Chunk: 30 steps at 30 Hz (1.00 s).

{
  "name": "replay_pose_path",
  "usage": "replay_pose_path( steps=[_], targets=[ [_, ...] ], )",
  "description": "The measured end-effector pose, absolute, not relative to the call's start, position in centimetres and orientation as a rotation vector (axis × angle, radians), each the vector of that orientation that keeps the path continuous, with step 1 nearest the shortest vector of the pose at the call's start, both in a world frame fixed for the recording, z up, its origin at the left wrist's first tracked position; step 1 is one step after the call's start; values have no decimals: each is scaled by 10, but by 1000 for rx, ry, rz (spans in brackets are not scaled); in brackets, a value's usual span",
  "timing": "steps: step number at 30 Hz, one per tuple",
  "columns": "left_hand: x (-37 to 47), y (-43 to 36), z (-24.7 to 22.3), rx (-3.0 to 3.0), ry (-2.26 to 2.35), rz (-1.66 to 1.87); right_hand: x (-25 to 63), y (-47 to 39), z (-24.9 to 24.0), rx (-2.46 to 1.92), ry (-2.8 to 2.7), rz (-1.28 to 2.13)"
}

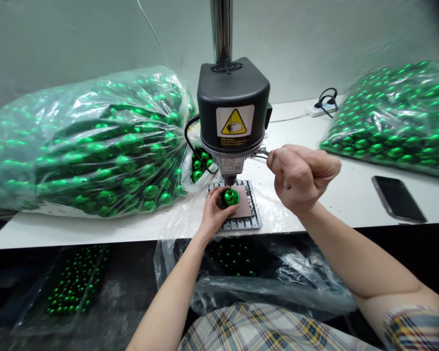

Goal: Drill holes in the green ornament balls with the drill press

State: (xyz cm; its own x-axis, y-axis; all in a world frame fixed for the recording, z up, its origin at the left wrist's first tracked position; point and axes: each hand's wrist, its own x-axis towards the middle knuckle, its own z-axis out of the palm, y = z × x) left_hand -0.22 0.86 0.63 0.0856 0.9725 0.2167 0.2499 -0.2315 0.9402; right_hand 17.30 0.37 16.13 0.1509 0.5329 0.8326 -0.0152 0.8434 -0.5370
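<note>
A shiny green ball point(231, 197) sits on a pinkish board point(246, 200) over the slotted metal base of a black drill press point(234, 92). The drill bit reaches down to the ball's top. My left hand point(215, 208) holds the ball from the left, fingers behind it and thumb in front. To the right of the drill head, my right hand point(302, 175) is closed in a fist around the press's lever point(262, 154), of which only a short part shows. Dark bits lie scattered on the base.
Large clear bags of green balls stand at left point(106, 146) and right point(391, 117). A phone point(398, 199) lies near the right front edge, a power strip point(322, 108) behind. Below the table are an open plastic bag point(270, 287) and a bin of green balls point(75, 282).
</note>
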Motion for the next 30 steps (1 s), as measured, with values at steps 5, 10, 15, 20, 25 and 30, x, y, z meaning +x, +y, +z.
replay_pose_path(
  steps=[5,10,15,20,25,30],
  targets=[
    [-1,7,8,1604,1242,1197,172,13,147,-224,-1393,241],
    [-1,8,7,1589,1237,1196,174,17,140,-124,-1466,147],
    [-2,8,6,1595,1229,1182,178,13,134,-101,-1530,131],
    [-2,8,5,1563,1215,1211,174,8,137,-140,-1526,163],
    [2,9,7,1531,1243,1204,165,23,191,-436,-1175,521],
    [-4,-30,27,1595,1576,1177,171,54,224,-529,-1173,715]
  ],
)
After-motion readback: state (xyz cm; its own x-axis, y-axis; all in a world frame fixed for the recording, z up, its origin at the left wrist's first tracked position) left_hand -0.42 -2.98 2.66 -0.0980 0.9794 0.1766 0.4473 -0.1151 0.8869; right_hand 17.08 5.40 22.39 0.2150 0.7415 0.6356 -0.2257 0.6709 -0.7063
